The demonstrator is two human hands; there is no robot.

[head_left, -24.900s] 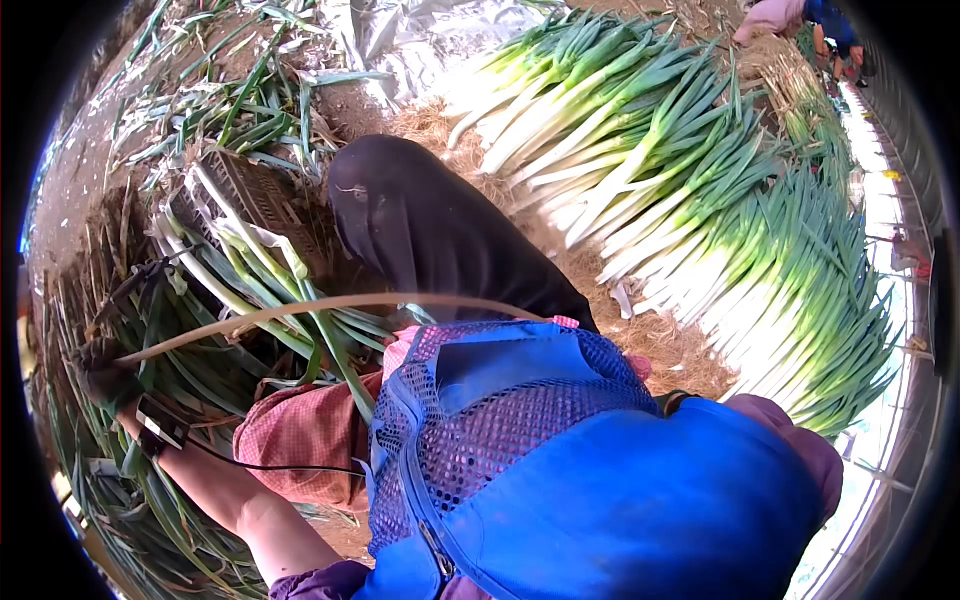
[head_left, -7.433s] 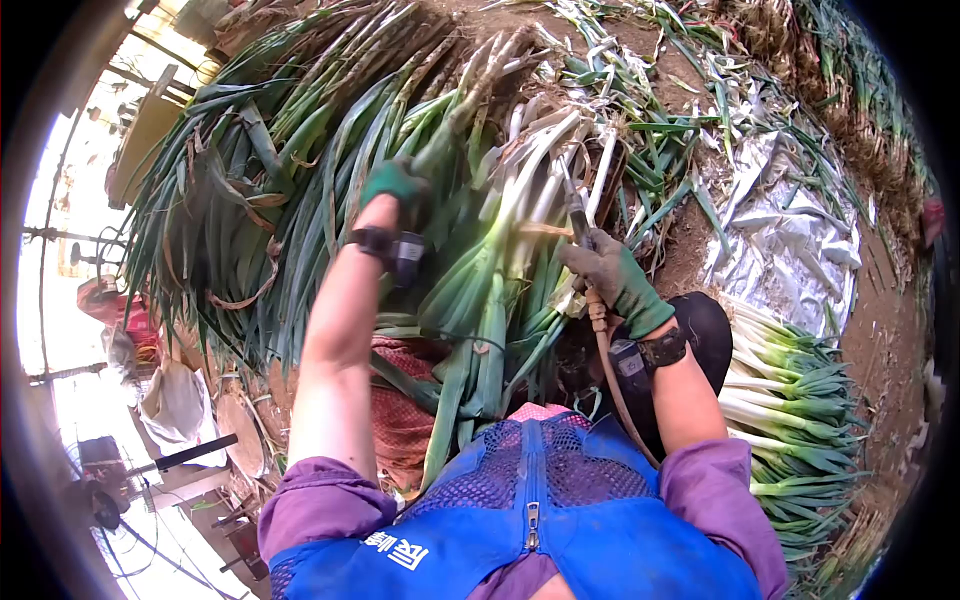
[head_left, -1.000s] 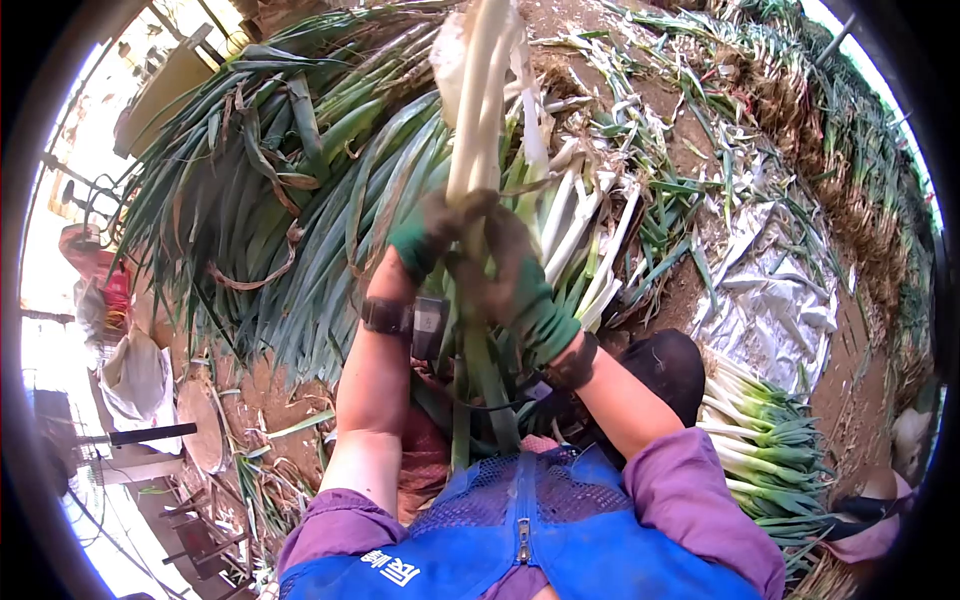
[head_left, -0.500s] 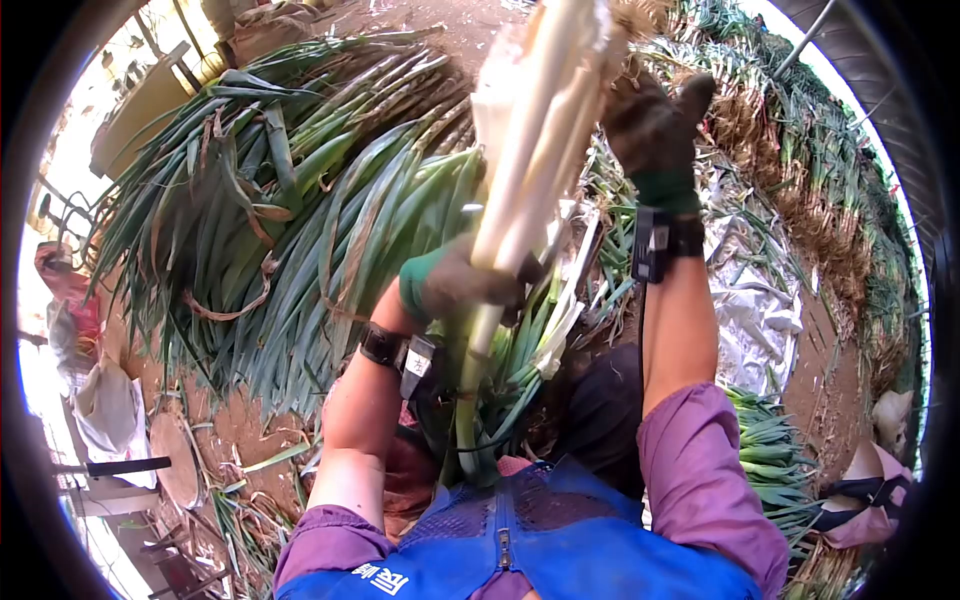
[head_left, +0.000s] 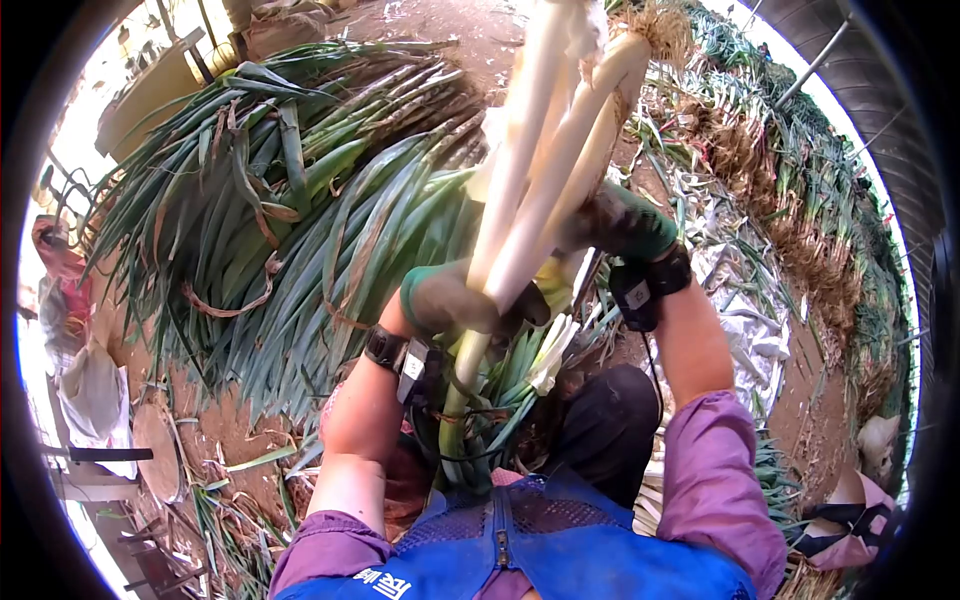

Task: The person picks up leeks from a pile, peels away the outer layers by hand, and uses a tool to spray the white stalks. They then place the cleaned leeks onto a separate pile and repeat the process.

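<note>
My left hand (head_left: 462, 300), in a brown and green glove, is wrapped round several thick leeks (head_left: 520, 215). Their white stalks stick up toward the camera, with roots at the top, and their green ends hang down by my vest. My right hand (head_left: 612, 222), gloved too, is just to the right behind the white stalks; its fingers are partly hidden and blurred. Loose peeled outer skin shows around the stalks. Other leeks with pale ends (head_left: 550, 355) lie below my hands, by my dark-trousered knee (head_left: 610, 420).
A big heap of untrimmed leeks (head_left: 290, 210) lies on the left. Rows of leeks (head_left: 800, 190) run along the right. A crumpled silvery sheet (head_left: 750, 340) lies right of my arm. A round board (head_left: 158, 452) and a white bag (head_left: 92, 390) are at the lower left.
My right hand has come down from the root end to behind the stalks. My left hand still grips the leeks, which have spread apart a little at the top.
</note>
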